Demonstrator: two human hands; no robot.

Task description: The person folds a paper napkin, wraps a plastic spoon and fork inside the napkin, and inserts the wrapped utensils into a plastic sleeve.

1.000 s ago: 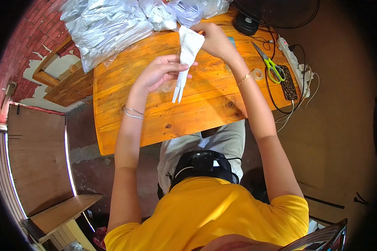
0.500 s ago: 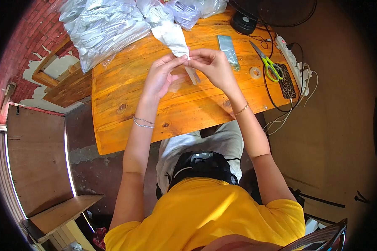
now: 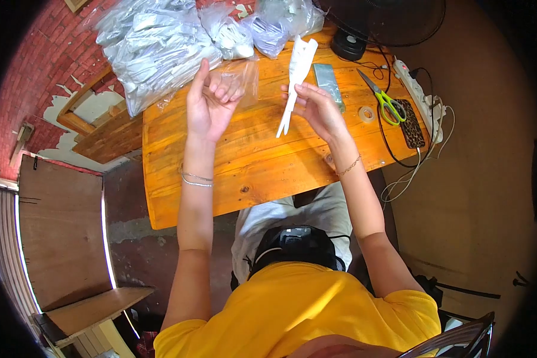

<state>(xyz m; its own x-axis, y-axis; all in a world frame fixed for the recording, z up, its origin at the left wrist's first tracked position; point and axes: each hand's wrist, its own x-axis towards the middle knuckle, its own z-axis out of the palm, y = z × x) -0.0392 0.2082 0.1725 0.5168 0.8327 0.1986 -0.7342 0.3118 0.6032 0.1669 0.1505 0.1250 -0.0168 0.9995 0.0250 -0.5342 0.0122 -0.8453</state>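
At the upper centre of the frame, a white tissue-wrapped bundle (image 3: 300, 65), its two slim ends directed downward, is pinched between the thumb and fingers of the right hand (image 3: 322, 110). Left of it, the left hand (image 3: 210, 107) is raised half-open, fingers curled, beside clear plastic film (image 3: 247, 80); whether the film is gripped cannot be told. Filled plastic bags (image 3: 161, 56) are heaped at upper left; green-handled scissors (image 3: 383, 97) are seen at right on the wooden table (image 3: 262, 161).

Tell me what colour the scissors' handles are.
The handles are bright yellow-green, shown in the head view.
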